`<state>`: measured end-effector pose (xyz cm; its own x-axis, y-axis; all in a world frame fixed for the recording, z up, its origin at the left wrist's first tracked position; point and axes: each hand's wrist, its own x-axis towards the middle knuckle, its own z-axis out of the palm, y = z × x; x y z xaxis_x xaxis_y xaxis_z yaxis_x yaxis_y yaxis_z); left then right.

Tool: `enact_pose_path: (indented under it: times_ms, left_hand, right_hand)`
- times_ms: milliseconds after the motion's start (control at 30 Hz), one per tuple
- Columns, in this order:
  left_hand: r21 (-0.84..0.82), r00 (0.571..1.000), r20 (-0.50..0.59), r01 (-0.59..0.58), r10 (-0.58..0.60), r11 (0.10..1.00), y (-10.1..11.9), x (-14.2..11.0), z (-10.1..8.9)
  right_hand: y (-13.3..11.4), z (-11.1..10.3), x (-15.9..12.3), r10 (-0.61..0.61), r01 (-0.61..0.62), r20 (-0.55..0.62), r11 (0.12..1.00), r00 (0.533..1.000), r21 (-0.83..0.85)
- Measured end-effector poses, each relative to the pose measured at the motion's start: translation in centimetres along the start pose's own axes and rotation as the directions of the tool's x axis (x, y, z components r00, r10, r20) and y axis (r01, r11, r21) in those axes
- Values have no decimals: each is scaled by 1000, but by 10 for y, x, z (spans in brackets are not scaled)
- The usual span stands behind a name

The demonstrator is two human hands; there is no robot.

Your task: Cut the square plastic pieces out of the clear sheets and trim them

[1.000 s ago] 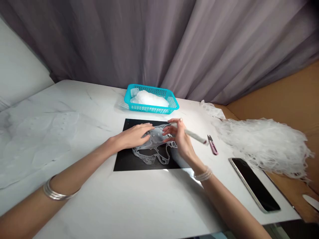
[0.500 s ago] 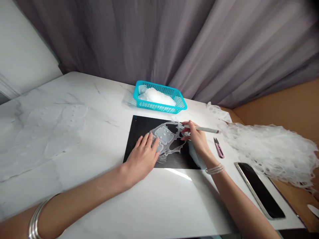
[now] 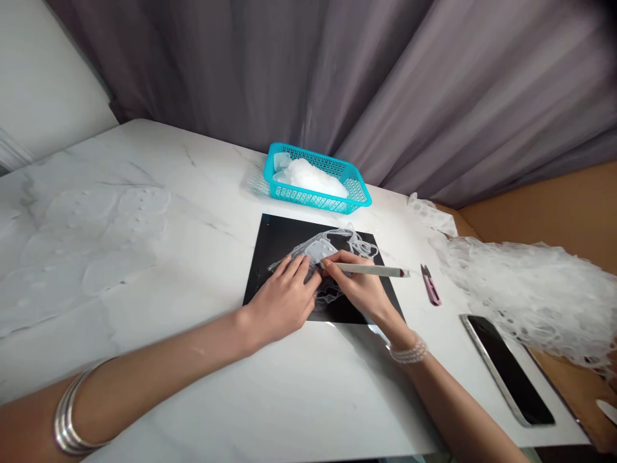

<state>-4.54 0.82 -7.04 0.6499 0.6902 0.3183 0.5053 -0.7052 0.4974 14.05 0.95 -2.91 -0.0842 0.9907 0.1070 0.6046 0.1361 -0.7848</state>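
Note:
A translucent white cut-out sheet (image 3: 318, 249), with rounded panels and stringy edges, lies on a black mat (image 3: 270, 239). My left hand (image 3: 286, 292) rests flat on the sheet's near left part, fingers stretched out and slightly spread. In my right hand (image 3: 359, 280) is a slim, pale pen-like tool (image 3: 380, 269) with a dark red rear end, pinched close to its front. Its tip meets the sheet beside my left fingertips, partly hidden by my fingers. Loose strands of the sheet (image 3: 361, 244) curl at the mat's upper right.
Behind the mat stands a turquoise basket (image 3: 318, 202) holding white material (image 3: 313, 178). Pink thread snips (image 3: 430, 286) and a phone (image 3: 508, 370) lie to the right, near a heap of translucent scraps (image 3: 530, 289). Flat translucent sheets (image 3: 81, 251) cover part of the table's left side.
My right hand has moved left and down with the pen-like tool, from the sheet's stringy right edge to beside my left fingers. The view has shifted slightly.

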Motion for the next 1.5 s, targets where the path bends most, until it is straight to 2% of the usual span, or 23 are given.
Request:
enact_pose_path:
  times_ms: [233, 367, 567, 667, 767, 933, 1067, 1133, 1167, 1200, 1267, 1333, 1400, 1500]
  left_hand:
    - [-70, 1000, 5, 20, -20, 997, 0, -1, 0]
    - [-152, 998, -32, 43, -49, 987, 0, 0, 0]
    - [-127, 998, -23, 48, -52, 991, -1, 1, -1]
    - [-135, 998, -28, 44, -48, 990, -1, 1, -1]
    - [-94, 999, -26, 35, -38, 995, -3, 0, 0]
    - [113, 1000, 17, -14, 12, 994, -6, -1, 1]
    - [240, 998, 30, -54, 48, 969, -8, -2, 2]
    - [290, 997, 29, -71, 66, 954, -9, -2, 2]
    - [311, 997, 27, -78, 74, 947, -10, -2, 3]
    - [328, 997, 22, -83, 80, 941, -11, -2, 3]
    - [347, 996, 11, -91, 93, 933, -13, -1, 3]
    - [364, 995, 11, -96, 99, 926, -14, 0, 1]
    - [379, 995, 22, -99, 98, 920, -13, 1, -1]
    - [388, 995, 42, -98, 89, 916, -10, 4, -5]
  right_hand:
    - [-9, 2, 5, -62, 65, 30, 993, 998, -103]
    - [-13, 5, 8, -93, 98, 36, 981, 995, -168]
    - [-12, 6, -3, -105, 117, 53, 939, 993, -323]
    - [-5, 8, -8, -167, 173, 48, 917, 985, -359]
    - [4, 12, -6, -289, 294, 75, 864, 954, -409]
    - [13, 15, 2, -436, 461, 171, 743, 884, -485]
    - [9, 12, 3, -460, 555, 313, 641, 831, -530]
    - [4, 14, 2, -445, 567, 353, 619, 823, -543]
    - [2, 16, 2, -430, 558, 356, 640, 830, -528]
    - [1, 17, 3, -410, 530, 340, 705, 847, -471]
    - [1, 18, 8, -350, 417, 273, 875, 896, -245]
    - [8, 10, 14, -250, 247, 136, 968, 959, 36]
    - [21, -13, 20, -117, 121, -33, 965, 993, 234]
    - [52, -70, 23, 92, 10, -209, 897, 974, 441]
